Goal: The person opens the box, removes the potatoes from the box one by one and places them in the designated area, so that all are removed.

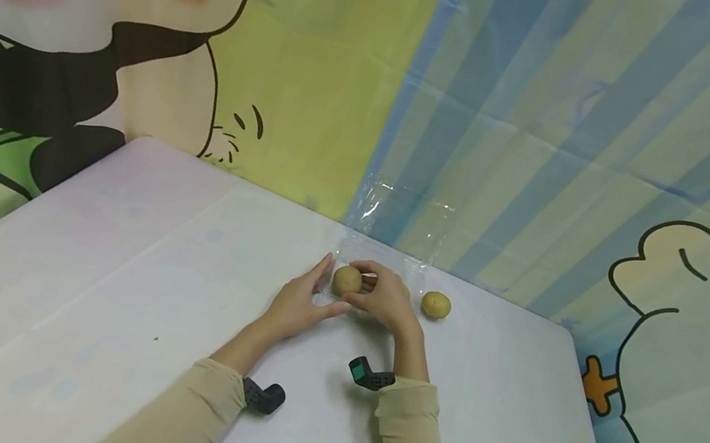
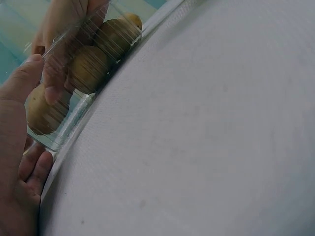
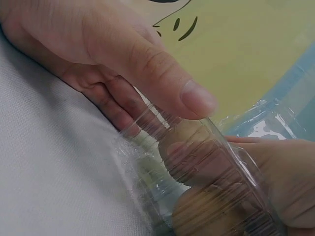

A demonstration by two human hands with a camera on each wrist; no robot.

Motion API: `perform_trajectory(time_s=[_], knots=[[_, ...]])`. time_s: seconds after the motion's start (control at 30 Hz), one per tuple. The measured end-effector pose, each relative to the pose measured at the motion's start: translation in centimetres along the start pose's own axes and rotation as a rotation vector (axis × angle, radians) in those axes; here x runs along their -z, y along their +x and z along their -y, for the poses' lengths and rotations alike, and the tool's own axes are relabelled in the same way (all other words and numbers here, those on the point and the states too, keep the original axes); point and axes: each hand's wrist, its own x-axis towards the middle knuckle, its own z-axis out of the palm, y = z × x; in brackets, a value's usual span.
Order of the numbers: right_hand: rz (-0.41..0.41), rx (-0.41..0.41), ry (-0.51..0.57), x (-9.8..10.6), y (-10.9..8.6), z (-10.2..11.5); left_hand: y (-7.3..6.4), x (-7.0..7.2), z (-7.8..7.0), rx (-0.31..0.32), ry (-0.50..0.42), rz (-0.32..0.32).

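A clear plastic clamshell box [image 1: 361,245] stands near the table's back edge, its lid raised at the back. My left hand [image 1: 297,306] grips the box's left end, thumb at the rim and fingers against the end wall. Reaching in from above, my right hand [image 1: 387,302] pinches a potato [image 1: 346,281] at that end between thumb and fingers. Through the ribbed wall in the left wrist view, a middle potato [image 2: 88,69] and a farther potato [image 2: 114,40] show inside the box. The right hand hides much of the box in the head view.
Another potato [image 1: 436,305] lies on the white table [image 1: 508,407], just right of the box. A printed cloth [image 1: 324,73] hangs right behind the table's back edge. Black wrist cameras [image 1: 264,397] stick out from both sleeves.
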Motion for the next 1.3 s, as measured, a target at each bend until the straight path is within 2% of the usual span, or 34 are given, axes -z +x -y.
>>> perform_trajectory(time_s=[0.27,0.43,0.6,1.03,1.3], knots=[[-0.005,0.003,0.079,0.3,-0.1,0.0,0.1,0.1,-0.3,0.009,0.005,0.001],[-0.012,0.036,0.108,0.5,0.0,0.0,0.3,0.0,-0.2,-0.008,-0.014,-0.002],[-0.023,0.053,0.145,0.7,0.0,0.1,0.4,0.1,-0.3,0.002,-0.015,0.004],[-0.107,0.065,0.2,1.2,-0.3,0.5,0.3,0.2,-0.1,0.011,-0.025,0.008],[-0.147,0.081,0.259,2.7,-1.4,1.4,-0.1,0.3,-0.1,0.03,-0.026,0.02]])
